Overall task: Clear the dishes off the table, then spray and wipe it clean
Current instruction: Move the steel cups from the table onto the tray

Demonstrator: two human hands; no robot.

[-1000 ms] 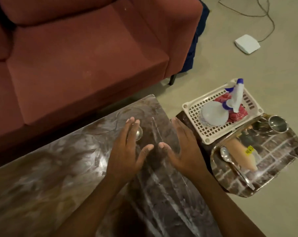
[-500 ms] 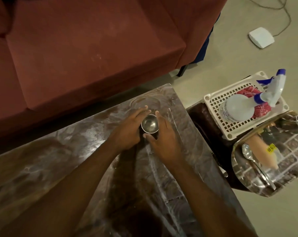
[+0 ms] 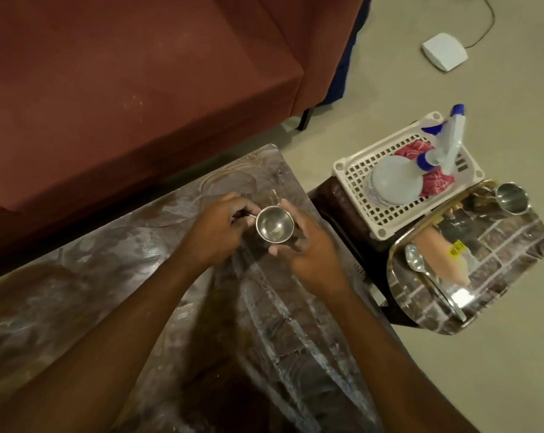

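A small steel cup (image 3: 274,227) is held above the marbled brown table (image 3: 108,292) near its far right corner. My left hand (image 3: 216,234) grips its left side and my right hand (image 3: 308,250) cups its right side and base. The cup looks empty. To the right, a shiny steel tray (image 3: 498,276) carries a second steel cup (image 3: 511,198) and a spoon (image 3: 416,264). Behind the tray, a white plastic basket (image 3: 376,214) holds a spray bottle (image 3: 398,179) with a blue and white trigger and a red cloth (image 3: 436,179).
A red sofa (image 3: 123,89) runs along the table's far side. The basket and tray rest on a dark low stool (image 3: 336,201) just right of the table. A white box (image 3: 445,51) with a cable lies on the beige floor at the far right.
Both hands closed in on the steel cup and took hold of it; it now sits a little higher and nearer the table's right edge. The view has shifted left.
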